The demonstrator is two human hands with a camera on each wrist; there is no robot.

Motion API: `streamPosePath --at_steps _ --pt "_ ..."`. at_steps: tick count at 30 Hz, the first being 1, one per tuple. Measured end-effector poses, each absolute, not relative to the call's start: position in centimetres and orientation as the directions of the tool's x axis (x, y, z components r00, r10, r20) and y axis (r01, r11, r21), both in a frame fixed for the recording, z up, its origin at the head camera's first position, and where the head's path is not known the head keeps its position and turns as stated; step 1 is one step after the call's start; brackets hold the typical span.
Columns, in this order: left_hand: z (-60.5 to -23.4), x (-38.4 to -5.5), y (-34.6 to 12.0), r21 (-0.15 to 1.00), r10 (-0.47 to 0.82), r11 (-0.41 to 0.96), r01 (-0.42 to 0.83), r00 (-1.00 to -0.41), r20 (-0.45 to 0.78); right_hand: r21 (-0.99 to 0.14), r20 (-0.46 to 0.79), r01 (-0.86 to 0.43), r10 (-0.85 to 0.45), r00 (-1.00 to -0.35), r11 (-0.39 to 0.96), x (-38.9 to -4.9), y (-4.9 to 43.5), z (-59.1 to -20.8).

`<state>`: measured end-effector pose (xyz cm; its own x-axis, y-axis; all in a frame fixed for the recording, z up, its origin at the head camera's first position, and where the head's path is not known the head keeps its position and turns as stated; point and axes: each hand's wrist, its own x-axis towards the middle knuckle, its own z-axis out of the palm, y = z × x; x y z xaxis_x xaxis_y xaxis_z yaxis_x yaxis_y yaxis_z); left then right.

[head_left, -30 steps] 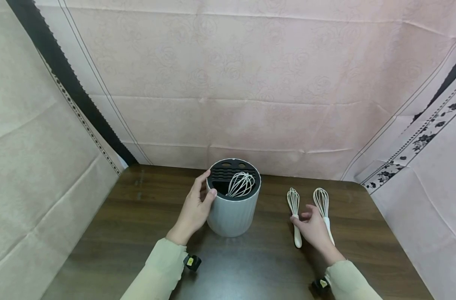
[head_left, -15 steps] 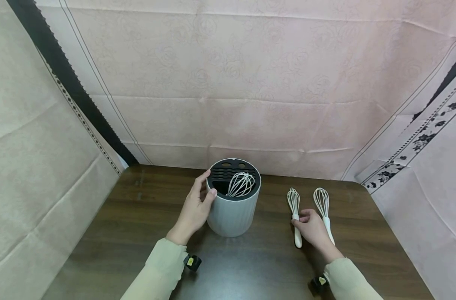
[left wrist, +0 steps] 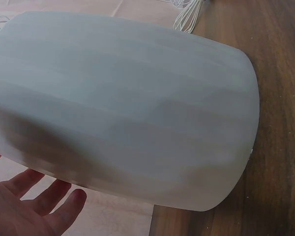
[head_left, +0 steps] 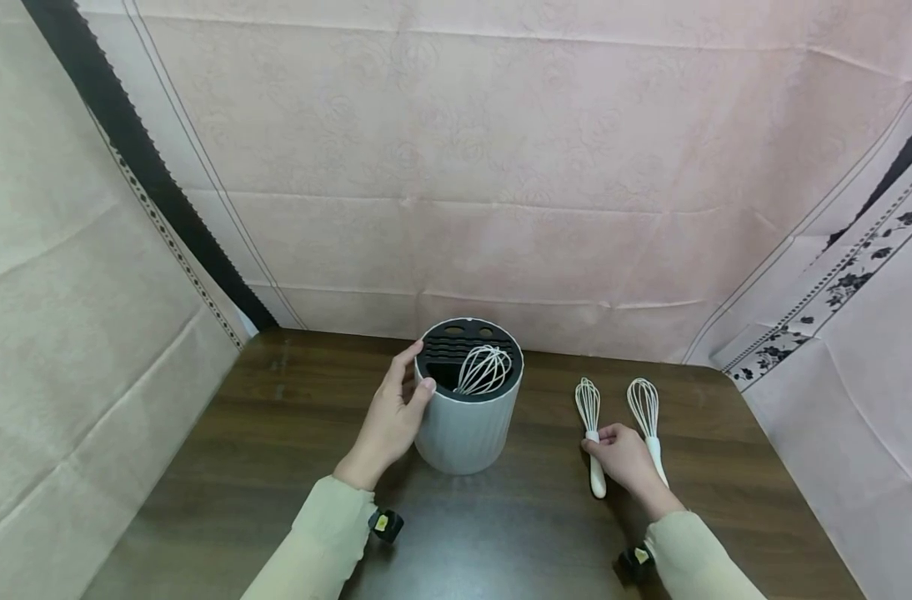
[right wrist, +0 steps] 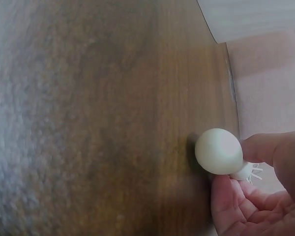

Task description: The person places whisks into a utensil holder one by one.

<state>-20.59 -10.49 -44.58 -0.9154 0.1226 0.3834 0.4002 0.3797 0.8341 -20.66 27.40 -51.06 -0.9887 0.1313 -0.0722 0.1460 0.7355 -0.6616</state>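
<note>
A pale grey utensil holder (head_left: 467, 437) with a black slotted top stands upright on the table. My left hand (head_left: 384, 421) holds its left side, with the thumb at the front of the rim and the fingers farther back. White whisk wires (head_left: 480, 368) stick up from its large opening. To the right, my right hand (head_left: 624, 457) pinches the small whisk (head_left: 597, 479) near the top of its handle; the whisk lies with its wires pointing away. In the right wrist view the rounded handle end (right wrist: 217, 151) shows between thumb and fingers. A second whisk (head_left: 655, 452) lies just right of that hand.
The dark wooden table (head_left: 223, 492) ends at the back against a pale pink cloth wall (head_left: 501, 167). Similar cloths hang on the left (head_left: 73, 350) and right (head_left: 876, 375). The holder stands near the back edge.
My right hand has drawn slightly back toward me and its fingers have closed on the small whisk's handle. The left hand and the holder stay in place.
</note>
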Motion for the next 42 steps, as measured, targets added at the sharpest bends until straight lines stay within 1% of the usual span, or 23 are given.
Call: streamPosePath --at_steps 10,16,21,23,28,42 --pt "-44.7 -20.7 -10.5 0.836 0.124 0.373 0.403 -0.914 0.386 -0.675 -0.091 0.137 0.102 -0.991 0.725 -20.9 27.4 -50.5" --pt "-44.7 -20.6 -10.5 0.835 0.127 0.373 0.404 -0.914 0.385 -0.737 -0.057 0.109 0.099 -0.993 0.668 -20.9 26.7 -48.3" --pt "-44.6 -20.6 -10.5 0.836 0.130 0.369 0.407 -0.913 0.387 -0.839 -0.058 0.094 0.083 -0.995 0.536 -20.6 25.5 -45.3" --pt "-44.6 -20.7 -10.5 0.835 0.131 0.368 0.409 -0.912 0.389 -0.890 -0.055 0.081 0.071 -0.996 0.449 -20.4 25.0 -44.3" --pt "-44.6 -20.7 -10.6 0.832 0.129 0.372 0.410 -0.911 0.392 -0.960 0.009 0.000 0.033 -0.999 0.278 -19.8 23.5 -42.0" --pt "-44.7 -20.7 -10.4 0.830 0.121 0.375 0.413 -0.910 0.398 -0.981 0.183 -0.178 0.071 -0.981 0.072 -18.1 20.5 -37.1"
